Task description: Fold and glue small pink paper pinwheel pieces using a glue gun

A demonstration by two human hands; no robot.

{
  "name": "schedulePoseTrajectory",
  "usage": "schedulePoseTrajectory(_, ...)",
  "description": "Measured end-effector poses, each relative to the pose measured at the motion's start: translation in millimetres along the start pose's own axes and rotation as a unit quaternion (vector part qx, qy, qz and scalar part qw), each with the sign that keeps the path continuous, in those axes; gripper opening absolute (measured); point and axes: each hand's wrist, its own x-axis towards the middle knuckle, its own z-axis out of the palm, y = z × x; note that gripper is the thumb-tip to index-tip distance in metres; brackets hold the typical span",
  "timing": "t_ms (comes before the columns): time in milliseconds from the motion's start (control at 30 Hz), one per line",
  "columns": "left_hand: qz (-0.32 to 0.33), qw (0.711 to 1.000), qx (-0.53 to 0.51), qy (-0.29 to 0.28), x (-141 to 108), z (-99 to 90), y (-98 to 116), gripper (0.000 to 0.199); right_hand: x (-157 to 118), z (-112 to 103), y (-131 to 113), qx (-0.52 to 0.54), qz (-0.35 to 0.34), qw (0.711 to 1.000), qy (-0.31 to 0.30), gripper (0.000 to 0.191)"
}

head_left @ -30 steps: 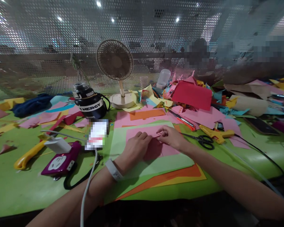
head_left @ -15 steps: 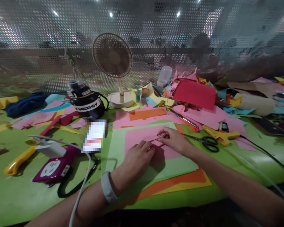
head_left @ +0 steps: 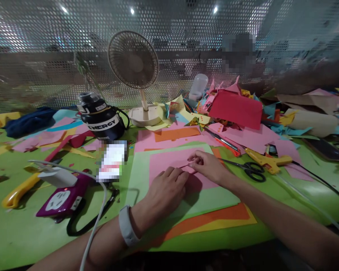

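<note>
At the near edge of the green worktop (head_left: 14,241), a yellow sheet (head_left: 238,222) and an orange sheet (head_left: 214,216) stick out from beneath light green paper (head_left: 217,203). The left hand (head_left: 166,190), with a pale band (head_left: 127,226) on its wrist, lies palm down over these sheets, fingers bent and close together; its fingertips rest at a small folded pink piece (head_left: 191,170), but whether they grip it cannot be told. The right hand (head_left: 203,165) is nearly closed, thumb and forefinger pinching the far side of that piece, which sits between the two hands over a larger pink sheet (head_left: 161,162) on the green paper. To the left, a white cable (head_left: 93,229) runs over the left forearm; beyond it are a purple power strip (head_left: 58,203) with a white plug (head_left: 59,177) on top, a yellow handle (head_left: 19,194) and a phone (head_left: 112,162) with its screen blurred out. To the right lie black scissors (head_left: 254,171), a yellow glue gun (head_left: 267,160) and, farther off, a cutter (head_left: 223,141). Behind stand a black bottle (head_left: 101,122) and a fan (head_left: 134,62), with a red sheet (head_left: 234,109) leaning on heaped paper scraps and a clear cup (head_left: 198,86) tilted near them. A perforated screen (head_left: 180,34) closes the far side.
</note>
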Motion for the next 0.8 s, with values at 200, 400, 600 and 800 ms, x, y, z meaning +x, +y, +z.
schedulePoseTrajectory(200, 0.010, 1.000, 0.012, 0.018, 0.0, 0.6, 1.1, 0.029, -0.8, 0.9, -2.8, -0.016, 0.015, 1.000, 0.011, 0.016)
schedulePoseTrajectory(400, 0.002, 1.000, 0.005, 0.024, -2.3, 0.8, 3.1, 0.043, -1.9, -0.7, -5.7, -0.022, 0.012, 1.000, 0.002, 0.014)
schedulePoseTrajectory(600, 0.009, 0.999, -0.014, 0.041, -2.4, 1.8, 3.2, 0.051, -1.6, -0.4, -4.7, -0.028, 0.013, 1.000, -0.005, 0.013)
schedulePoseTrajectory(800, 0.016, 0.998, -0.018, 0.058, -1.3, 4.1, 2.2, 0.051, -2.8, -1.1, -7.5, -0.044, 0.013, 0.999, -0.007, 0.011)
